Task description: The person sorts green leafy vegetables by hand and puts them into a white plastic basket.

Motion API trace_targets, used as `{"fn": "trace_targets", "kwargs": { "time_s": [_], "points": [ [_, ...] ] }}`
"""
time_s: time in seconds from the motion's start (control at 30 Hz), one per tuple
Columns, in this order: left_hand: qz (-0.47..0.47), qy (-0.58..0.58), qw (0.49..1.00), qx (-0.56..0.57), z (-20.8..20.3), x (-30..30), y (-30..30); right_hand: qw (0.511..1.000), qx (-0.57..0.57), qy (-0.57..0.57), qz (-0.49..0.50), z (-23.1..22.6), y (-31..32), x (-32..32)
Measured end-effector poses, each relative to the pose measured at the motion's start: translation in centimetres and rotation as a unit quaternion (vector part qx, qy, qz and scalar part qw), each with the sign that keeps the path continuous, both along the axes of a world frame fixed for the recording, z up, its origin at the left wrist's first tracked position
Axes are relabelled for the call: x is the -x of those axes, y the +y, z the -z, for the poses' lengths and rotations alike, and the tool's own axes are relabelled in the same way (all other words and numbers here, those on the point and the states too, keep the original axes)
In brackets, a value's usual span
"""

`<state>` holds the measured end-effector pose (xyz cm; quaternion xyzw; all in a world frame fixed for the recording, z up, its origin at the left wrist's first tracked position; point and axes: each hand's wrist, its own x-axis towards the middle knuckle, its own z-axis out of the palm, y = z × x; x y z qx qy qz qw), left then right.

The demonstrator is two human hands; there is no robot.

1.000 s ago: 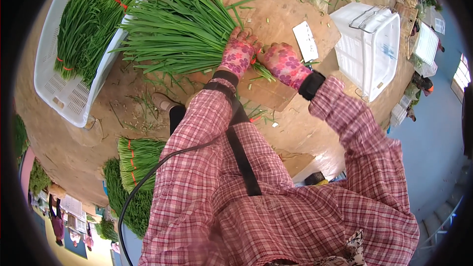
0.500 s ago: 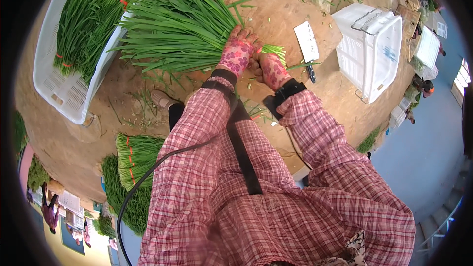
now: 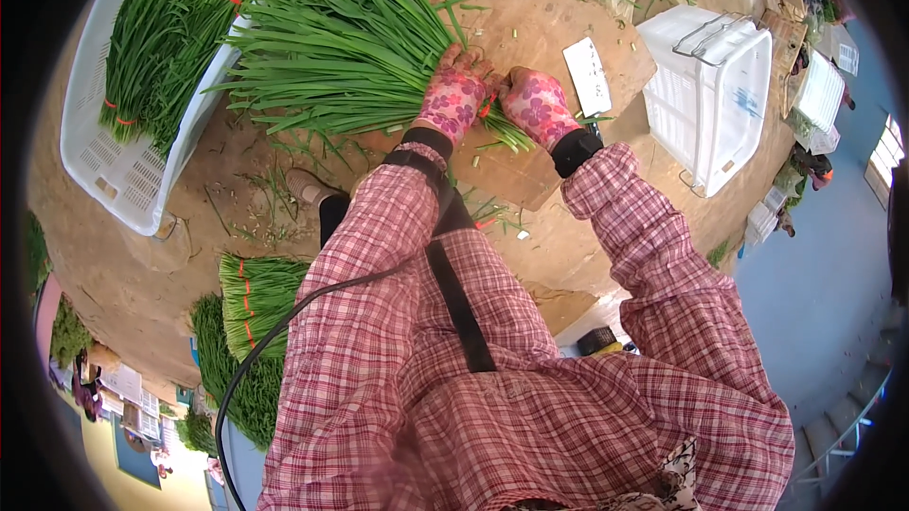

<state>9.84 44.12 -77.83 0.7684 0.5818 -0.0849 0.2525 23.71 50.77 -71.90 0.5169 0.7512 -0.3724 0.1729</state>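
Greens (image 3: pixel 346 56) in the left hand, leaves fanned left

Left hand (image 3: pixel 453 99): fingers closed round the greens near the stem ends, over the board (image 3: pixel 530 14). Right hand (image 3: pixel 542 111) just beside it, fingers curled in close by a red band (image 3: pixel 489 107) on the stems; cannot tell whether they pinch it. Knife (image 3: pixel 587 80) on the board, beyond the right hand. Left of the leaves, a white crate (image 3: pixel 194 118) with banded bundles (image 3: pixel 166 47).
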Motion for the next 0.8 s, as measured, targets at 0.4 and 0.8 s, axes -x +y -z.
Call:
{"fn": "trace_targets", "kwargs": {
  "time_s": [0.4,0.8],
  "points": [
    [0.016,0.003,1.000,0.014,-1.8,0.3,0.4,0.990,0.100,-0.094,0.027,-0.6,-0.1,0.3],
    [0.114,0.088,0.989,-0.019,-6.2,-1.6,1.0,0.873,0.101,0.124,0.462,-3.0,-4.6,-12.5]
  ]
}}
